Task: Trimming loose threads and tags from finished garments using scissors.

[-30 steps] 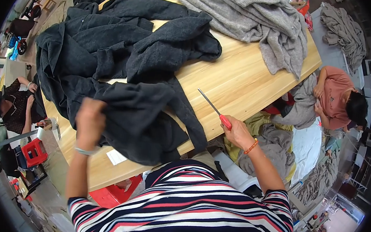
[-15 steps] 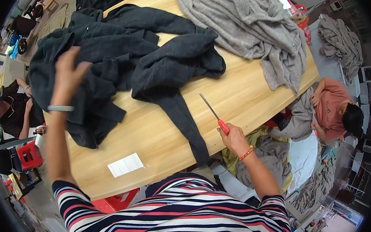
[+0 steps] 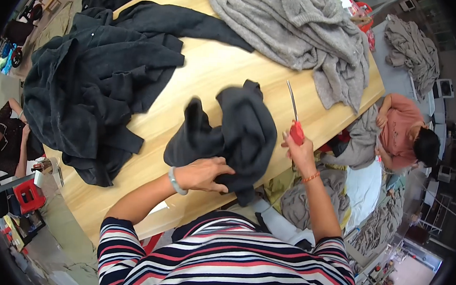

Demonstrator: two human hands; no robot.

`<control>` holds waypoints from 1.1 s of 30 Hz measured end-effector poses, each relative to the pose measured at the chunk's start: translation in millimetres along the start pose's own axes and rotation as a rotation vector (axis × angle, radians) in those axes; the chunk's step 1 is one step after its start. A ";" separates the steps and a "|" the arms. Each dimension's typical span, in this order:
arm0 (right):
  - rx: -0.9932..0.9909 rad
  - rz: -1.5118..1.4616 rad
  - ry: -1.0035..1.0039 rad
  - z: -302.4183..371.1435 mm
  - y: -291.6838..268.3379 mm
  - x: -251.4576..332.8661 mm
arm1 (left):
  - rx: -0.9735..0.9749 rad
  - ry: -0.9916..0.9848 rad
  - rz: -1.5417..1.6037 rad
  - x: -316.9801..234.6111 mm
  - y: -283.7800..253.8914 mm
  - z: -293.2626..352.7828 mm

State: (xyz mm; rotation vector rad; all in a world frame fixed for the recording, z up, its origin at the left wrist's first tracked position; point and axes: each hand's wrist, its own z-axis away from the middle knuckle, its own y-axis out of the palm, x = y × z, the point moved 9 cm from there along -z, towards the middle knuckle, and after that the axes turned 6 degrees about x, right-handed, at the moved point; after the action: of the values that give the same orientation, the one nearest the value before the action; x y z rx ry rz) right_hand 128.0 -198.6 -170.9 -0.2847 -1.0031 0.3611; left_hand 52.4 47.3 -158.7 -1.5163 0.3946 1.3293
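A dark knit garment (image 3: 248, 128) lies bunched up near the front edge of the table, part of it blurred by motion. My left hand (image 3: 201, 175), with a pale bangle at the wrist, grips the near side of this garment, thumb and fingers closing on the cloth. To the right of it, my right hand (image 3: 299, 151) is closed round the red handles of a pair of scissors (image 3: 296, 131). Their thin metal blades point up and away from me, close together. The scissors are apart from the garment.
More dark garments (image 3: 82, 88) are heaped on the table's left. Grey knitwear (image 3: 296, 30) covers its far right. A white paper (image 3: 158, 206) is mostly behind my left forearm. One person (image 3: 406, 124) works at right, another (image 3: 11, 136) at left near a red stool (image 3: 30, 195).
My left hand has come from the dark heap at the left to the front middle, and one dark garment is now bunched there, separate from the heap. The scissors have swung upright and rightward.
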 end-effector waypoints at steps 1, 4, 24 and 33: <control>0.027 -0.047 0.030 -4.9 4.4 1.3 | -0.056 0.017 0.085 9.5 10.3 6.6; 0.152 -0.086 -0.017 -23.0 22.1 -21.9 | -0.506 -0.308 0.036 31.1 -17.4 31.3; 0.116 -0.071 -0.685 23.6 -41.6 161.1 | -0.743 -0.360 -0.546 -50.3 -147.8 154.9; 0.191 0.013 -0.919 40.6 -44.9 255.6 | -0.579 -0.299 -0.130 -125.3 -65.3 168.3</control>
State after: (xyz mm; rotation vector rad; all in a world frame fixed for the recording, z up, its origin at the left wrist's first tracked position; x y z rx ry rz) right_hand 225.0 -128.9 63.1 0.0720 -1.8516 0.6180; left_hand -27.4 168.9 5.9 -1.7285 -0.3037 1.6168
